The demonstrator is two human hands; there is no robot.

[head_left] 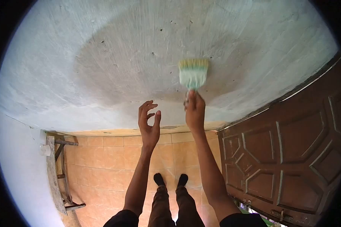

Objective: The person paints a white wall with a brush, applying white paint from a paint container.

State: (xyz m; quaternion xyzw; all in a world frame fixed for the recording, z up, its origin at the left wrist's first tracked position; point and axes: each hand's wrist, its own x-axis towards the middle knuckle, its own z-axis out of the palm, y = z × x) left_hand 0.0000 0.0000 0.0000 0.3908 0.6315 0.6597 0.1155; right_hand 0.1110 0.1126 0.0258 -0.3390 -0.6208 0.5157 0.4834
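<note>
My right hand [195,109] grips the handle of a wide paintbrush [193,77], its pale green body and yellowish bristles pointing up against the wall [140,75]. Around the brush the wall has a large darker grey patch with streaks and several small dark holes, while its outer areas look whitish. To the left, my left hand [149,123] is raised with fingers curved and apart, holding nothing. It hovers in front of the lower wall, left of the brush.
A brown panelled door [280,151] stands on the right. Orange tiles [106,155] cover the floor under my feet. At the left, a wooden and metal frame [58,174] leans by the white side wall [19,151].
</note>
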